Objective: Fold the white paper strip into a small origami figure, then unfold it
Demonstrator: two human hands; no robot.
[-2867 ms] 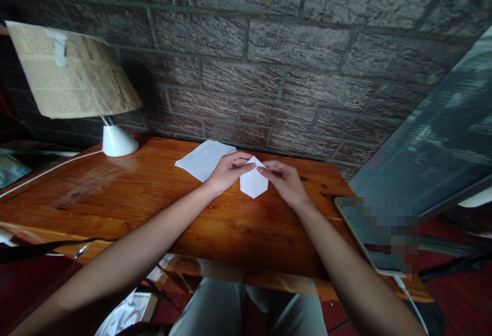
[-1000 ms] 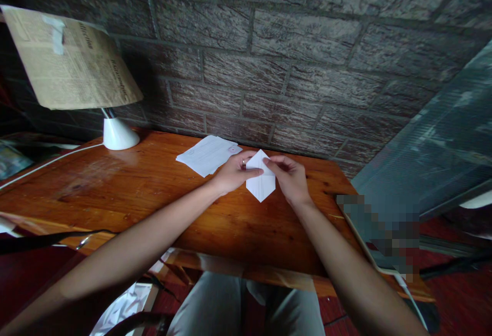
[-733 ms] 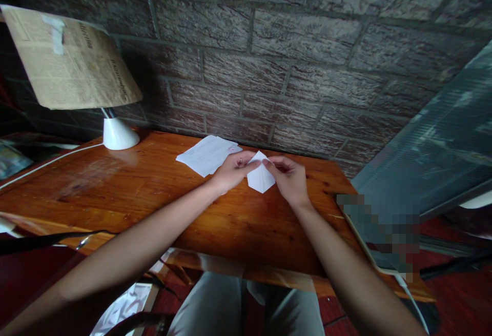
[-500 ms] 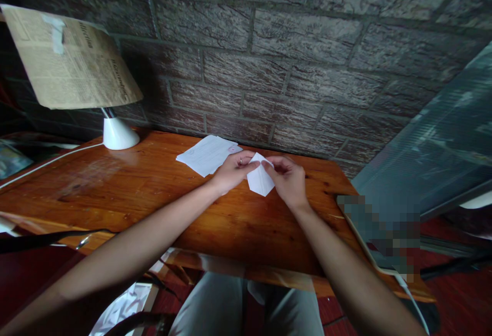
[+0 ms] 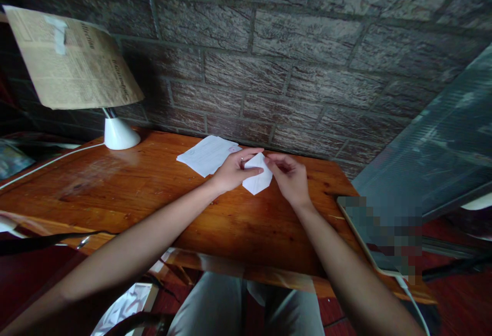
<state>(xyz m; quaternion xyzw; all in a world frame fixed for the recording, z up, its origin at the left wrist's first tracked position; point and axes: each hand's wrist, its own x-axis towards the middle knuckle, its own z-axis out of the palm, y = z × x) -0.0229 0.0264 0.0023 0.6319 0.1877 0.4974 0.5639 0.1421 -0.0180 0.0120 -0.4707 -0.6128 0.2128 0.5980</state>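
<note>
Head view: left hand clamped on folded white paper, thumb across its face. Right hand has fingertips at the paper's upper right edge; can't tell if they grip. Paper is over the worktop, toward the far edge, one corner pointing down. Loose sheets lie by the far edge, just beyond left hand. Lamp at far left corner, tablet along right edge.

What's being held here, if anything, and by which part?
Folded white paper: left hand grips its left side, right hand at its upper-right edge.
</note>
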